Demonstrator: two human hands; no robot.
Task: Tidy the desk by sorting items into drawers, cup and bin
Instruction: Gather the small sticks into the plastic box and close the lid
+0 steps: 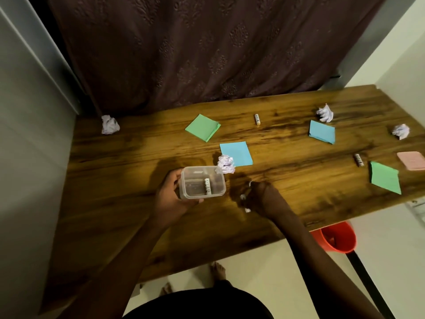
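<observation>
My left hand point(169, 196) grips a clear plastic container point(202, 183) resting on the wooden desk point(128, 157); one battery point(207, 186) lies inside it. My right hand point(259, 196) is closed just right of the container, with small white bits showing at its fingers; what it holds is unclear. Two more batteries lie on the desk, one at the back point(257, 119) and one at the right point(358, 160). A crumpled paper ball point(226, 164) touches the container's far right corner.
Sticky note pads are scattered: green point(202, 127), blue point(236, 154), blue point(322, 131), green point(385, 177), pink point(411, 160). Paper balls sit at the back left point(110, 125), back right point(325, 113) and far right point(401, 131). A red bin point(338, 237) stands under the desk's right front edge.
</observation>
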